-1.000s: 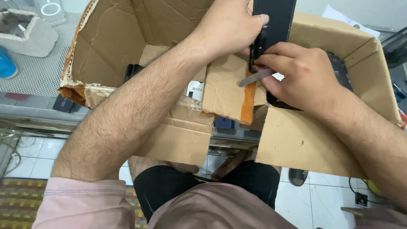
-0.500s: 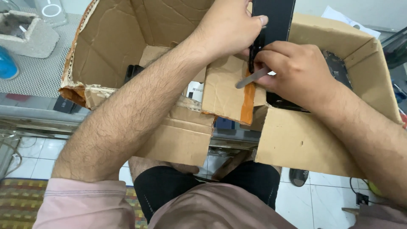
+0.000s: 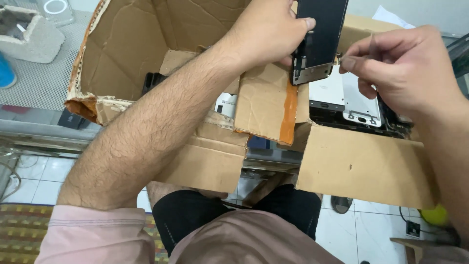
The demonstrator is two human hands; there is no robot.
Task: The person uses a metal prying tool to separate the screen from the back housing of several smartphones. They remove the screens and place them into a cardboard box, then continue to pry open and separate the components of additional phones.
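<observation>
L hand clamped on black phone screen panel, held upright over the cardboard box. R hand pinched on a thin tool at panel's bottom edge. Panel prob light, stiff, fragile; grip by side edges. More panels in box.

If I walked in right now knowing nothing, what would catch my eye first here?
Probably the left hand at top centre, holding up a dark phone screen panel over a torn cardboard box. Just to its right, the right hand pinches something thin at the panel's lower edge; it is too small to identify. Below that, more flat white and black panels lie stacked inside the box.
</observation>
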